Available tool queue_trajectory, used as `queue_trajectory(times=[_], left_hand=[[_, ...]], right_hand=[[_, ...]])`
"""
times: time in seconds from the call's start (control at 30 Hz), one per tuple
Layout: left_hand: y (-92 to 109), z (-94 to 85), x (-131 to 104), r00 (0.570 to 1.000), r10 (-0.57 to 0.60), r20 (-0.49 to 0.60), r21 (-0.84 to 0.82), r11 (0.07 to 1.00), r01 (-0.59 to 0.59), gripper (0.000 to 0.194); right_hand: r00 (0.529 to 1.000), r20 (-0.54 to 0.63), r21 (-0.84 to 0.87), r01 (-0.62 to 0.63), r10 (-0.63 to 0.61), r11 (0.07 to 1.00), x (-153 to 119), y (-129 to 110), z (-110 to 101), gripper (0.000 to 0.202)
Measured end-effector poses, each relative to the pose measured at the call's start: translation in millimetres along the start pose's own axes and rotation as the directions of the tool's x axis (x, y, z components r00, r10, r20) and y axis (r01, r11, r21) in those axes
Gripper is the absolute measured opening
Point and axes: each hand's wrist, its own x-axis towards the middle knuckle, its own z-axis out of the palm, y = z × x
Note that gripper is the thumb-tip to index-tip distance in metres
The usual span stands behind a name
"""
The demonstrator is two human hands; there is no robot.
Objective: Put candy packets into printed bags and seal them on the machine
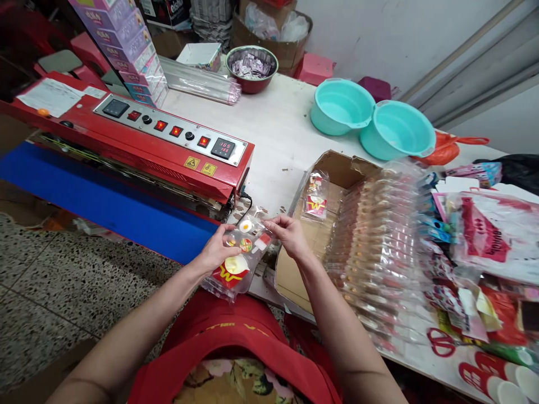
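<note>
A clear plastic bag [252,259] hangs between both hands, in front of the sealing machine's right end. Inside it show a red and yellow fries-like piece, an egg-like piece, a round pizza-like piece and a popsicle-like piece. My left hand [217,249] pinches the bag's left side. My right hand [288,234] grips its upper right edge between thumb and fingers. Close to my right hand lies a cardboard box [290,275], holding a long row of filled clear bags [374,241] standing on edge. One more filled bag [315,196] lies flat at its far left corner.
A red sealing machine [168,148] with lit switches and a blue belt [105,196] runs along the left. Two turquoise basins [343,106] and a metal bowl of small packets [252,67] stand at the back. Red scissors [441,342] and paper cups lie at the right.
</note>
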Motion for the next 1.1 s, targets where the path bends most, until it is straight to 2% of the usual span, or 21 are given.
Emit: queue_trajectory(times=[0.13, 0.23, 0.3, 0.4, 0.5, 0.67, 0.8, 0.9, 1.0, 1.1], left_hand=[[-4, -0.2, 0, 0.997, 0.036, -0.065, 0.079, 0.996, -0.031, 0.069], [4, -3.2, 1, 0.999, 0.031, -0.019, -0.029, 0.999, -0.031, 0.078], [14, -4.8, 4, 1.0, 0.018, 0.004, -0.133, 0.991, -0.017, 0.076], [30, -4.9, 12, 1.0, -0.012, -0.007, -0.234, 0.972, 0.01, 0.054], [38, -3.8, 21, 0.993, -0.067, -0.094, -0.3, 0.953, 0.036, 0.029], [38, -5.5, 30, 0.954, -0.138, -0.268, -0.343, 0.938, 0.04, 0.015], [36, -16.9, 34, 0.932, -0.129, -0.337, -0.404, 0.914, -0.02, 0.016], [31, -34.7, 34, 0.945, -0.121, -0.305, -0.391, 0.92, -0.008, 0.028], [24, -53.9, 31, 0.956, -0.151, -0.252, -0.35, 0.935, 0.055, 0.043], [21, -68.3, 29, 0.94, -0.125, -0.319, -0.374, 0.927, -0.004, 0.047]], right_hand=[[1.0, -0.009, -0.009, 0.02, -0.02, 1.0, -4, -1, 4, 0.038], [1.0, -0.001, -0.02, 0.025, -0.025, 0.999, -7, -2, 6, 0.038], [0.999, 0.044, -0.036, 0.029, -0.027, 0.999, -9, -2, 9, 0.037], [0.99, 0.126, -0.086, 0.067, -0.056, 0.994, -12, -2, 17, 0.033], [0.986, 0.147, -0.109, 0.097, -0.08, 0.989, -12, 1, 26, 0.031], [0.992, 0.11, -0.096, 0.078, -0.067, 0.992, -8, 4, 40, 0.027], [0.996, 0.053, -0.044, 0.07, -0.067, 0.997, 1, 6, 49, 0.029], [0.998, 0.018, 0.014, 0.056, -0.056, 0.998, 17, 10, 57, 0.034], [0.999, 0.02, 0.046, 0.044, -0.045, 0.998, 36, 17, 72, 0.039], [0.999, 0.015, 0.092, 0.033, -0.034, 0.995, 47, 22, 92, 0.043]])
